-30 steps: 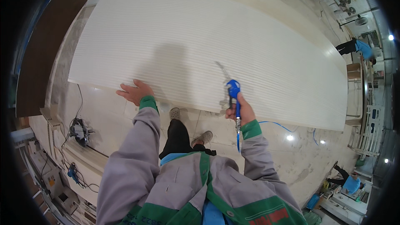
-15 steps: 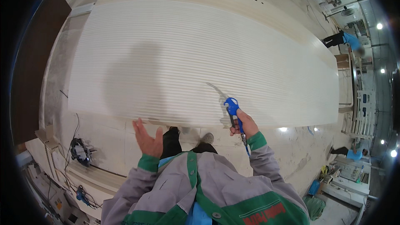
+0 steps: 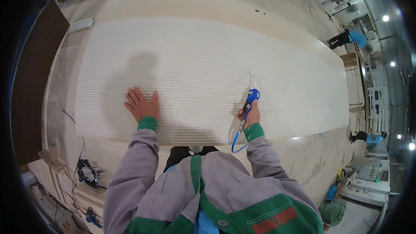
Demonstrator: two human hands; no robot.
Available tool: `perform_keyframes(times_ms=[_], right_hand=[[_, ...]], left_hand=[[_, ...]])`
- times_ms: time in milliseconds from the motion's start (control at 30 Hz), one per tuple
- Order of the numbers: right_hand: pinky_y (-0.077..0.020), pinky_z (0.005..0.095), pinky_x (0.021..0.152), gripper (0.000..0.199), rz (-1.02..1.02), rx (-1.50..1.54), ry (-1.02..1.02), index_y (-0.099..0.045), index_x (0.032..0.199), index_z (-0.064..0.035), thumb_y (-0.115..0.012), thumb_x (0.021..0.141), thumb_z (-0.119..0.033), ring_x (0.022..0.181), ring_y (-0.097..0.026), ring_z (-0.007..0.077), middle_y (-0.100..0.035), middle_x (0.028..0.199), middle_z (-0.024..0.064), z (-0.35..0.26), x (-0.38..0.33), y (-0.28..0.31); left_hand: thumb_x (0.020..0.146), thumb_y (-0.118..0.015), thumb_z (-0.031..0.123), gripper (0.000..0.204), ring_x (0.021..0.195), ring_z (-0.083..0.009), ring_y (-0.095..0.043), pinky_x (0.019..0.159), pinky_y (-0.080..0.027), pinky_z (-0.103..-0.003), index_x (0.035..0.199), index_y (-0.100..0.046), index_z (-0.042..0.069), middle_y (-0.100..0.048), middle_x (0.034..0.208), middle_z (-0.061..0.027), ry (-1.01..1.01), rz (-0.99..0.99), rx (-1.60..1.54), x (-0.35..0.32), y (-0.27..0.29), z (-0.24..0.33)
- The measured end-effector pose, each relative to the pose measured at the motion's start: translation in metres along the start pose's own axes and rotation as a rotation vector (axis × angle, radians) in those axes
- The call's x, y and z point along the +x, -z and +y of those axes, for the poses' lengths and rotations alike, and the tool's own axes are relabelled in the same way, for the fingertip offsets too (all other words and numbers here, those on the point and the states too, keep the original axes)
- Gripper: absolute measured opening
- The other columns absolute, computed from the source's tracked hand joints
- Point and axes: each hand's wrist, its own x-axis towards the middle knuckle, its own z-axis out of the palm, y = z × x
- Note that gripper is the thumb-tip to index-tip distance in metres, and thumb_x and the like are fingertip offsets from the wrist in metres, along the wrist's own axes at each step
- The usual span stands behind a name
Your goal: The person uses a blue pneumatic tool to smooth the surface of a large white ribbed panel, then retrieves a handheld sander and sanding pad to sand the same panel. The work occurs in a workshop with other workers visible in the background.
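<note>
- Panel, white and ridged, lies flat from nine to three o'clock, perhaps so its face can be reached.
- Right hand: grip wrapped around a blue air gun at the panel's four o'clock; its nozzle points toward twelve, probably to send air outward.
- Hose loops at seven o'clock from that grip, seemingly slack for reach.
- Left hand: grip spread, at eight o'clock, palm down, perhaps steadying; whether it touches, I cannot tell.
</note>
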Motion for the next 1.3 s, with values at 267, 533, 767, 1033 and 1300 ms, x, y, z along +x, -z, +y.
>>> perform_keyframes(times_ms=[267, 533, 767, 1033, 1300], right_hand=[[-0.0543, 0.0326, 0.052, 0.056, -0.45, -0.461, -0.155, -0.057, 0.121, -0.0074, -0.051, 0.103, -0.06, 0.06, -0.067, 0.022, -0.063, 0.076, 0.0091, 0.002, -0.009, 0.006], [-0.0557, 0.0316, 0.052, 0.061, -0.064, -0.369, -0.032, -0.061, 0.112, -0.0039, -0.046, 0.104, -0.063, 0.057, -0.066, 0.0233, -0.063, 0.066, 0.0105, -0.082, 0.05, 0.1], [-0.0587, 0.0404, 0.054, 0.052, -0.391, -0.414, -0.26, -0.058, 0.107, -0.0053, -0.062, 0.099, -0.057, 0.059, -0.064, 0.0236, -0.055, 0.076, 0.0059, -0.083, 0.052, 0.089], [-0.0594, 0.0431, 0.055, 0.053, -0.157, -0.44, -0.223, -0.06, 0.106, -0.0052, -0.061, 0.099, -0.058, 0.059, -0.064, 0.0212, -0.057, 0.078, 0.0056, -0.118, 0.041, 0.111], [-0.0591, 0.0386, 0.054, 0.053, -0.431, -0.613, -0.19, -0.058, 0.091, -0.0042, -0.06, 0.1, -0.056, 0.058, -0.064, 0.022, -0.054, 0.07, 0.0076, -0.066, 0.039, 0.026]], left_hand=[[0.101, -0.04, 0.065, 0.089, 0.159, -0.0343, -0.007, 0.129, -0.003, -0.052, 0.163, -0.019, 0.003, -0.016, 0.169, -0.021, 0.026, 0.021, 0.011, -0.005, 0.01, 0.01], [0.1, -0.045, 0.063, 0.088, 0.159, -0.034, -0.009, 0.129, -0.005, -0.05, 0.162, -0.023, 0.004, -0.017, 0.17, -0.0196, 0.032, 0.049, -0.008, -0.005, 0.008, 0.011], [0.1, -0.047, 0.063, 0.089, 0.158, -0.035, -0.011, 0.129, -0.006, -0.051, 0.161, -0.024, 0.003, -0.019, 0.169, -0.0202, 0.02, 0.076, -0.013, -0.006, 0.007, 0.009], [0.1, -0.049, 0.062, 0.089, 0.159, -0.0344, -0.01, 0.129, -0.006, -0.05, 0.161, -0.024, 0.003, -0.019, 0.169, -0.0203, 0.008, 0.097, -0.002, -0.003, 0.003, 0.007], [0.1, -0.048, 0.061, 0.089, 0.159, -0.0341, -0.009, 0.129, -0.005, -0.05, 0.162, -0.022, 0.003, -0.018, 0.169, -0.0207, 0.012, 0.067, -0.008, -0.004, 0.006, 0.01]])
